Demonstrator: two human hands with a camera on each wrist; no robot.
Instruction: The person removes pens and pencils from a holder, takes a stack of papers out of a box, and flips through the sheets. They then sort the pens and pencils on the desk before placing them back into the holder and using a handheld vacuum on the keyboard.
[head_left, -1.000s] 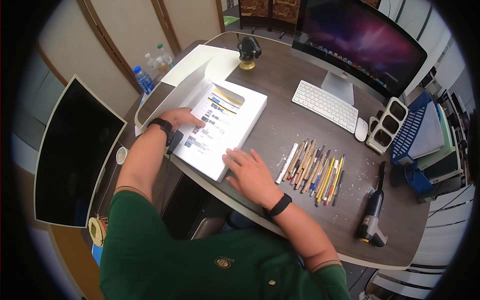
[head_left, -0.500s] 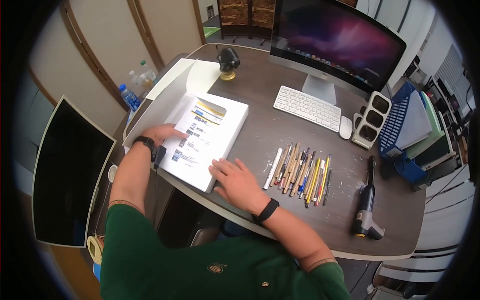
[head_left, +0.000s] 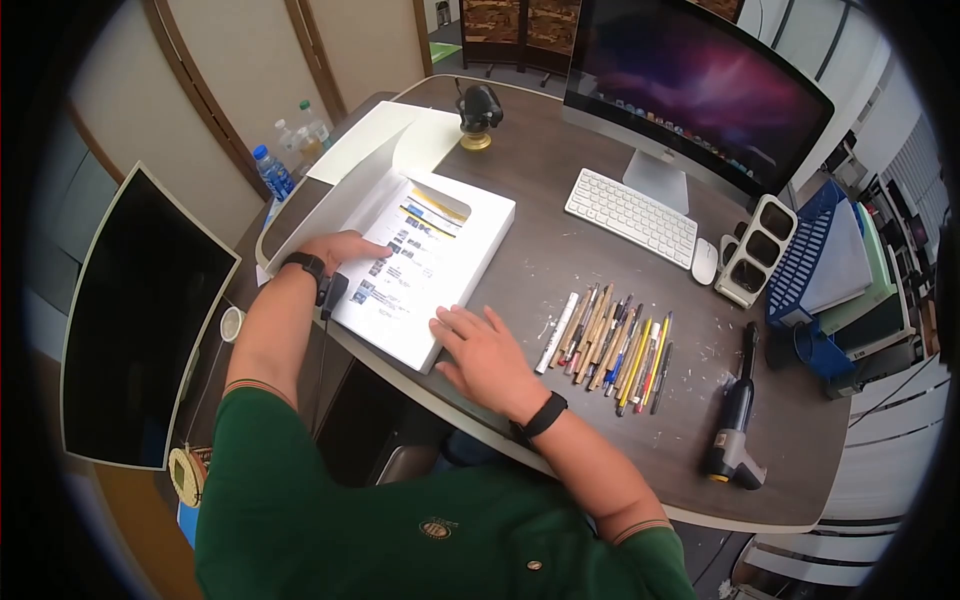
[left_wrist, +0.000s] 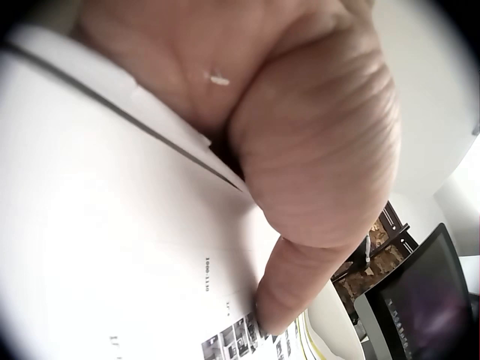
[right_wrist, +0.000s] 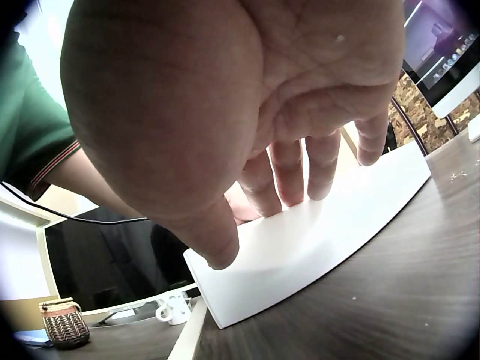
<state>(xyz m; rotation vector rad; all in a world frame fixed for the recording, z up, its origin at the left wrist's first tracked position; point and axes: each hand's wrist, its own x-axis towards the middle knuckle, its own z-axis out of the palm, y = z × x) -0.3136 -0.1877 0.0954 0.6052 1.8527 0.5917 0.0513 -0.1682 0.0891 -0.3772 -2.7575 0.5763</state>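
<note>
A white box file (head_left: 478, 235) lies flat near the desk's front edge, its pale flap (head_left: 350, 195) raised at the left. Printed papers (head_left: 400, 290) show within its outline. My left hand (head_left: 340, 250) grips the papers at their left side. The thumb lies over the print in the left wrist view, while the other fingers are hidden behind the edge. My right hand (head_left: 488, 362) rests with extended fingers on the box's near right side. In the right wrist view its fingertips touch the white side wall (right_wrist: 315, 259).
Several pencils and pens (head_left: 610, 345) lie in a row right of the box, among small shavings. Beyond are a handheld vacuum (head_left: 735, 420), keyboard (head_left: 635, 220), mouse (head_left: 704, 261) and monitor (head_left: 700, 90). A black object on a gold base (head_left: 478, 115) stands behind the box.
The head view swung slightly left and back again. Both hands keep about the same places on the papers and box, the right fingers shifting only a little.
</note>
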